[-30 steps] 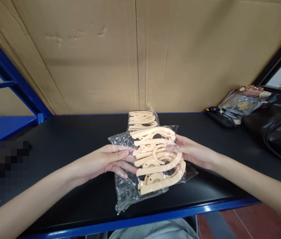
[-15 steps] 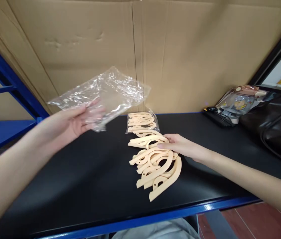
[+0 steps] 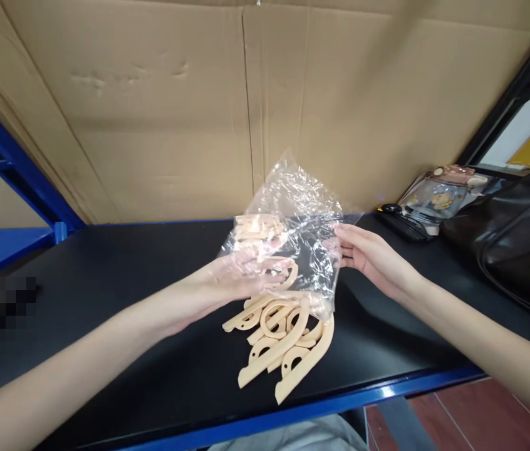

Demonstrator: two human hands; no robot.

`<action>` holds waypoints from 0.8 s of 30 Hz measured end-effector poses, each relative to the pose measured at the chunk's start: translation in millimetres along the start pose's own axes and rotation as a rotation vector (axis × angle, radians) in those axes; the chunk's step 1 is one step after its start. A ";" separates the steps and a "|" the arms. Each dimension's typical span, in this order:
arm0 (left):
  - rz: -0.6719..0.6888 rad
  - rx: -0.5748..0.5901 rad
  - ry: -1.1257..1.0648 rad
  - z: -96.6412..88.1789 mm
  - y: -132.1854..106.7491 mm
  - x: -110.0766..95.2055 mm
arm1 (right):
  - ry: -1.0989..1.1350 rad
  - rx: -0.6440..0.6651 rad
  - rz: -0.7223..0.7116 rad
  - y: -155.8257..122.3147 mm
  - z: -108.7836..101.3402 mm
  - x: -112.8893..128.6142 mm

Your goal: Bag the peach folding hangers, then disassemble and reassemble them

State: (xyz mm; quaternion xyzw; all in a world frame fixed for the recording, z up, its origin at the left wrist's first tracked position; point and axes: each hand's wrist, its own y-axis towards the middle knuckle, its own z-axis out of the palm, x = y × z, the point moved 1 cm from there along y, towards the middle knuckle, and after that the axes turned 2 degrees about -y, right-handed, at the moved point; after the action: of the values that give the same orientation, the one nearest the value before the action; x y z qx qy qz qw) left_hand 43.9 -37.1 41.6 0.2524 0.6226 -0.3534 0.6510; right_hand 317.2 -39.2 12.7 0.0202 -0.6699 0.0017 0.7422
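Observation:
A crinkled clear plastic bag [image 3: 302, 194] is stretched between my two hands above the black tabletop. My left hand [image 3: 250, 269] holds its left side, with the fingers showing blurred through the film; whether they are inside or behind it I cannot tell. At the bag's right edge, the thumb and fingers of my right hand [image 3: 359, 250] pinch the film. Below and nearer to me lie several cream folding hangers [image 3: 288, 338], overlapping in a loose pile. The bag's lower edge hangs over their far end. Behind the film, a packed set of similar hangers [image 3: 258, 227] shows at the back.
A cardboard wall [image 3: 175, 125] stands behind the black tabletop [image 3: 152, 376]. To the right are a dark bag [image 3: 519, 232], a black flat object [image 3: 403, 224] and a clear pouch [image 3: 438, 194]. A blue metal frame [image 3: 25, 175] rises at the left.
My left hand has brought the plastic bag right and down over the hangers. My right hand has let go of the hangers and taken the bag's right edge.

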 end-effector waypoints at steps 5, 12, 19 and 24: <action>-0.036 0.083 0.046 -31.6 -0.1 -11.8 | -0.072 0.019 0.012 -2.9 -5.2 -1.4; 0.110 -0.344 0.225 -26.5 21.3 -6.8 | -0.113 0.068 -0.088 -9.0 3.3 -4.4; 0.080 -0.214 0.178 -27.3 19.9 6.3 | -0.130 0.181 -0.073 -11.5 -6.2 -6.4; 0.108 -0.394 0.389 -19.6 24.1 14.6 | -0.350 0.153 -0.155 -12.1 -6.5 -7.3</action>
State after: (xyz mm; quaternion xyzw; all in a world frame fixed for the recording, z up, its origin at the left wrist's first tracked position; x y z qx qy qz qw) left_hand 49.8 -9.2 22.5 0.2169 0.7782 -0.1354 0.5736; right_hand 323.3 -50.9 4.5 0.1282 -0.7829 -0.0080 0.6088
